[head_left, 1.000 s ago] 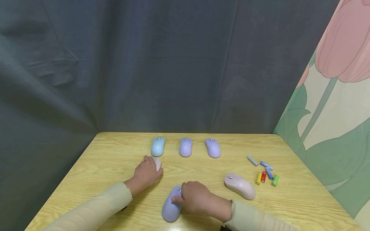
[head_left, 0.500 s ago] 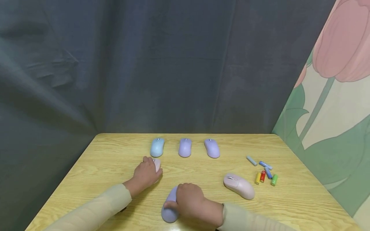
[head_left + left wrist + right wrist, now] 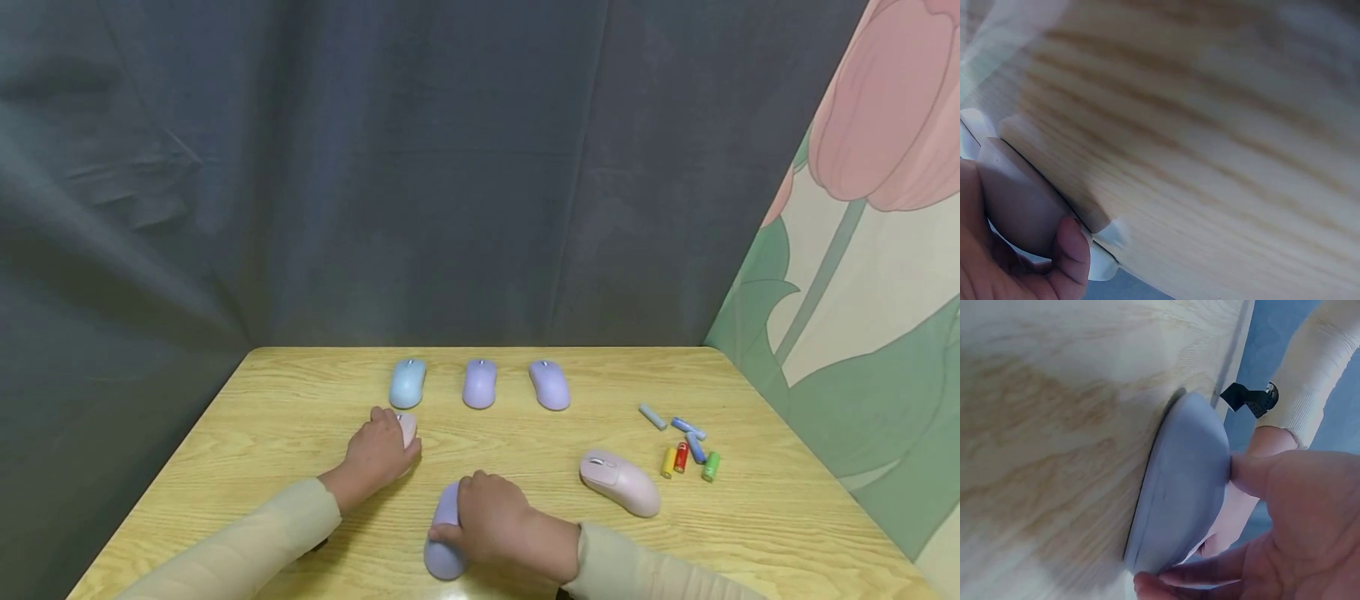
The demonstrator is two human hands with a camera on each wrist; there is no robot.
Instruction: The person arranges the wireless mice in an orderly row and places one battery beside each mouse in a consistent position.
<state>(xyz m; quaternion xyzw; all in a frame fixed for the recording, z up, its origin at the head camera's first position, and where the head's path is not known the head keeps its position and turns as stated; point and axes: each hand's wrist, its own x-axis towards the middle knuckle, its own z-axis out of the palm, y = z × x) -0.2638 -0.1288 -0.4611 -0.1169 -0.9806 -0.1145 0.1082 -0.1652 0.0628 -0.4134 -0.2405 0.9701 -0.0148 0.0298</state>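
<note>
At a wood-grained table, a person in pale sleeves has a computer mouse under each hand. On the left, the left hand covers much of a pale pink mouse, fingers curled over its left side and thumb along its right, pinching the shell between them. Nearer, just left of the middle, the right hand grips a lavender mouse, thumb pressed on its back and fingers bent around its right side (the right wrist view shows a fingertip low at one end of the shell). Along the far side stand three more: a light blue mouse at left, just beyond the pale pink one, then an upright-facing purple mouse and, farther right, a slanted purple mouse. To the right of the right hand, a second pink mouse lies at an angle, its wheel end toward the far left. Near it, at right, batteries are scattered: a yellow battery beside a red battery, a green battery, two blue batteries close together, and a grey-blue battery to the far left of that group. Dark cloth hangs behind; a tulip-patterned surface rises at right.
</note>
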